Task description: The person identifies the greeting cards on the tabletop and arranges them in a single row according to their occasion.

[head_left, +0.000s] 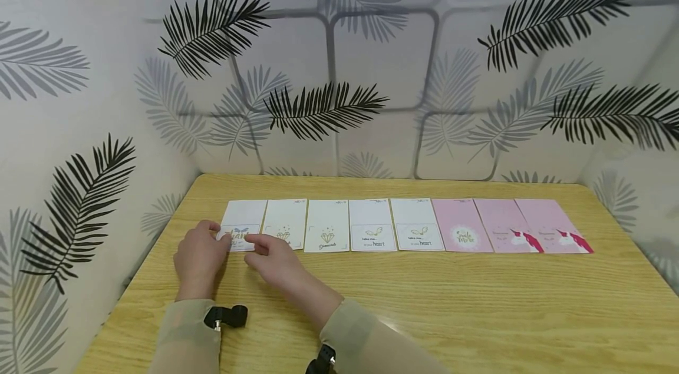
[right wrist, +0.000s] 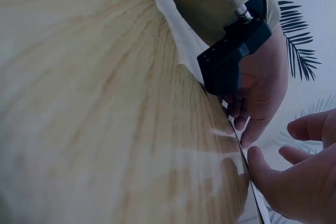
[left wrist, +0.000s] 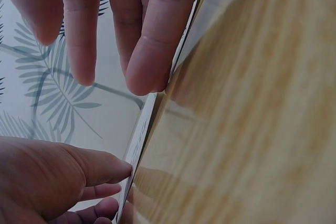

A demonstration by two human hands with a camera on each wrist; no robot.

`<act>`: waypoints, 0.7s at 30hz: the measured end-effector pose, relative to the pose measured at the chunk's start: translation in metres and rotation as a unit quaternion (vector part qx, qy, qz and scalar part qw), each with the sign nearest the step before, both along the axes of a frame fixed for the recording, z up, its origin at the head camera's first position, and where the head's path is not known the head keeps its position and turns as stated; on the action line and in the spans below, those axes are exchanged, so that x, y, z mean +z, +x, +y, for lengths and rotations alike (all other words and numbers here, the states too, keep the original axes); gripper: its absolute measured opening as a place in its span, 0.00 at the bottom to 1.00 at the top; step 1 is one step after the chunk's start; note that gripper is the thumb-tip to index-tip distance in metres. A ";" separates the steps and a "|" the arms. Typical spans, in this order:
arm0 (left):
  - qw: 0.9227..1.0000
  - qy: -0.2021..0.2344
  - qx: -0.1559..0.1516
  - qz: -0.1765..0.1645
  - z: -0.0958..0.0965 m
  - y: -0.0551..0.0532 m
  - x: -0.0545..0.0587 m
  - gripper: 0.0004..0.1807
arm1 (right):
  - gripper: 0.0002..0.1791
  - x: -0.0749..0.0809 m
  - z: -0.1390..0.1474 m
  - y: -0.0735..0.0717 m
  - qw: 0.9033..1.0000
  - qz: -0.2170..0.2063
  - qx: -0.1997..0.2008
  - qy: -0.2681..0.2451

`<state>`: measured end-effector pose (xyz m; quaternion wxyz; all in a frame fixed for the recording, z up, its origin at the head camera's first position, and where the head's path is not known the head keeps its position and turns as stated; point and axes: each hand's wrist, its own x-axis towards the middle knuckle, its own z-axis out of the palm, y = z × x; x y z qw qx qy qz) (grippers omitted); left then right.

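At the left end of a row of cards lies a white card [head_left: 245, 212] with gold "Thank you" lettering and a bluish winged motif. My left hand [head_left: 200, 256] is at its lower left edge. In the left wrist view, the left fingers [left wrist: 155, 51] point down, a fingertip right at the card's surface. My right hand [head_left: 278, 262] is at the card's lower right, its forefinger stretched over the lettering. The right thumb [right wrist: 258, 169] comes down at the card edge in the right wrist view, apart from the other fingers.
Rightward along the wooden table [head_left: 451, 303] run white diamond cards [head_left: 327, 218], white "heart" cards [head_left: 371, 215], a pink "Smile More" card [head_left: 458, 215] and pink unicorn cards [head_left: 498, 215]. Leaf-patterned wall covering [head_left: 382, 144] stands behind and left of the table.
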<state>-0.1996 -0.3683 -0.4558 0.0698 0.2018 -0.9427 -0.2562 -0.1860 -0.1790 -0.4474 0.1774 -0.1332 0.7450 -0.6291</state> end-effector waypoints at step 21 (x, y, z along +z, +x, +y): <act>1.000 0.003 0.000 0.004 0.000 0.000 -0.001 0.23 | 0.29 0.002 0.006 0.001 0.999 0.004 -0.041 0.006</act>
